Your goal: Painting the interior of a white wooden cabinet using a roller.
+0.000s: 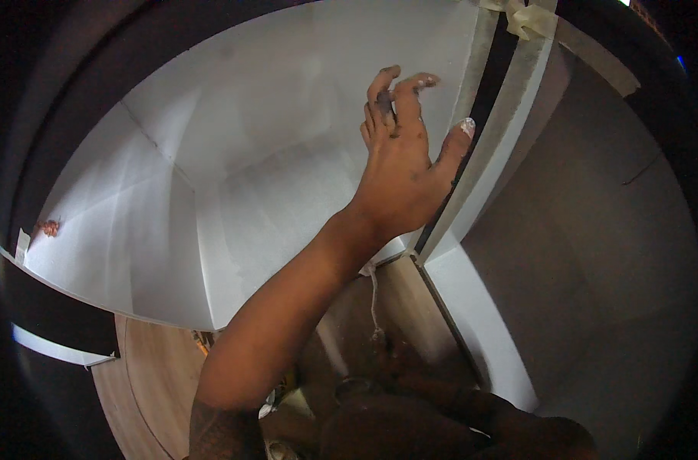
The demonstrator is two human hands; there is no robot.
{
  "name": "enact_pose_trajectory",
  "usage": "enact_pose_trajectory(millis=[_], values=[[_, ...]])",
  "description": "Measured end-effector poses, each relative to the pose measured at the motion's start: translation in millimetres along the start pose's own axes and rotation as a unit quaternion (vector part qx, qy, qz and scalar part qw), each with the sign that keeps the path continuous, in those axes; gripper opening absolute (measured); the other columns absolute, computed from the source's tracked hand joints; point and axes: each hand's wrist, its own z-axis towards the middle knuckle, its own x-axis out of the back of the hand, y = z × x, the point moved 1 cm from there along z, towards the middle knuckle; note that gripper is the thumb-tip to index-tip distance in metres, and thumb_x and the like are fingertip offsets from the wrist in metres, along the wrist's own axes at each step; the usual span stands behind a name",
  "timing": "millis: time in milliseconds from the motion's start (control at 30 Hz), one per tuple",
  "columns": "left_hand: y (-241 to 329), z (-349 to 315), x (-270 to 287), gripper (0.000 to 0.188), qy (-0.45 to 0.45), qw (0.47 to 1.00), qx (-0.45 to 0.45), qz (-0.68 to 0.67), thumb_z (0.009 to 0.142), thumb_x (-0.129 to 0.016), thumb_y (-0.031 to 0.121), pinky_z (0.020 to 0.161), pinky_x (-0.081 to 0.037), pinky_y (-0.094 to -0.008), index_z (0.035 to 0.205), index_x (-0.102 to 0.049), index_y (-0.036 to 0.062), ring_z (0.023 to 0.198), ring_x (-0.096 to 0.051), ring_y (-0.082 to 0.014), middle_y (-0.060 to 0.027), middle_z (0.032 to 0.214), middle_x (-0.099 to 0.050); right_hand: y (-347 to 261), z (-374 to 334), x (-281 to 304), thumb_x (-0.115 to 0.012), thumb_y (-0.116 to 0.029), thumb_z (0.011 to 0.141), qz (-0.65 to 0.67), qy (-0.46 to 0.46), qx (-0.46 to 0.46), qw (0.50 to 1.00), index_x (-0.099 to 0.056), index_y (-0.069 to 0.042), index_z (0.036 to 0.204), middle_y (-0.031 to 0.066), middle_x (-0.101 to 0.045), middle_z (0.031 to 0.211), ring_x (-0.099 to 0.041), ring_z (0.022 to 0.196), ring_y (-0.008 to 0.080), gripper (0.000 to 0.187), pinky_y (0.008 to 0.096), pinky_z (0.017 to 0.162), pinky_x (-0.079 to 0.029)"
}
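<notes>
My left hand [403,165] is raised in front of a white panel, its fingers bent and spread apart with nothing between them. Dark smudges mark the fingers, and white residue covers the thumb tip. The thumb lies at a narrow black strip [493,80] that runs down the corner between two bands of masking tape [518,84]. Low in the picture, in deep shadow, my right hand [391,359] is hard to make out, and its fingers cannot be told apart. Close to it hangs a thin whitish cord [375,303].
White panels [280,100] form a recess on the left. A grey-brown wall [587,199] stands on the right behind a white edge [479,322]. Crumpled tape [527,21] hangs at the top. Wood-look flooring [153,368] shows below. A small reddish bundle [50,228] sticks out at far left.
</notes>
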Motion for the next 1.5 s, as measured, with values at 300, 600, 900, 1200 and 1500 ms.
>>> enact_pose_trajectory(millis=[300, 600, 900, 1200, 1500], values=[[-5, 5, -7, 0.068, -0.020, 1.000, 0.023, 0.004, 0.096, -0.059, 0.039, 0.112, -0.016, -0.0621, 0.149, -0.026, 0.0118, 0.138, -0.019, -0.0520, -0.0344, 0.149, -0.009, -2, 1, -2, -0.055, -0.024, 0.101, 0.006, -0.006, -0.001, 1.000, -0.062, -0.008, 0.096, 0.0012, -0.059, 0.070, -0.057, 0.060, 0.0103, 0.018, 0.0309, 0.050, -0.046], [-3, 11, -9, 0.064, 0.004, 1.000, 0.007, 0.002, 0.096, -0.058, 0.040, 0.110, -0.017, -0.0624, 0.147, -0.030, 0.0135, 0.136, -0.019, -0.0522, -0.0357, 0.148, -0.009, -2, -1, -3, -0.055, -0.024, 0.101, 0.016, -0.005, 0.001, 1.000, -0.061, -0.008, 0.096, 0.0010, -0.059, 0.070, -0.056, 0.059, 0.0104, 0.018, 0.0309, 0.049, -0.046], [-1, 18, 1, 0.057, 0.019, 0.998, -0.024, 0.056, 0.092, -0.062, 0.034, 0.109, -0.019, -0.0617, 0.139, -0.037, 0.0132, 0.137, -0.020, -0.0488, -0.0320, 0.145, -0.020, -1, -4, -5, -0.054, -0.024, 0.101, 0.019, -0.007, -0.007, 1.000, -0.061, -0.008, 0.096, 0.0009, -0.058, 0.070, -0.055, 0.059, 0.0104, 0.017, 0.0309, 0.049, -0.046], [-6, 14, 4, 0.062, 0.138, 0.990, 0.021, 0.024, 0.090, -0.068, 0.031, 0.109, -0.028, -0.0482, 0.134, -0.038, 0.0020, 0.135, -0.033, -0.0384, -0.0206, 0.136, -0.037, -3, -2, -6, -0.054, -0.024, 0.101, 0.024, -0.011, -0.013, 1.000, -0.060, -0.009, 0.096, 0.0007, -0.058, 0.071, -0.055, 0.059, 0.0104, 0.017, 0.0308, 0.049, -0.046], [-9, -10, 30, 0.010, 0.096, 0.994, -0.017, -0.048, 0.095, -0.058, 0.005, 0.086, -0.047, -0.0349, 0.100, -0.051, -0.0007, 0.095, -0.059, -0.0249, -0.0128, 0.095, -0.060, -3, 11, -9, -0.054, -0.024, 0.101, 0.087, 0.007, -0.033, 0.996, -0.059, -0.009, 0.096, 0.0006, -0.057, 0.071, -0.054, 0.058, 0.0105, 0.017, 0.0308, 0.049, -0.046]])
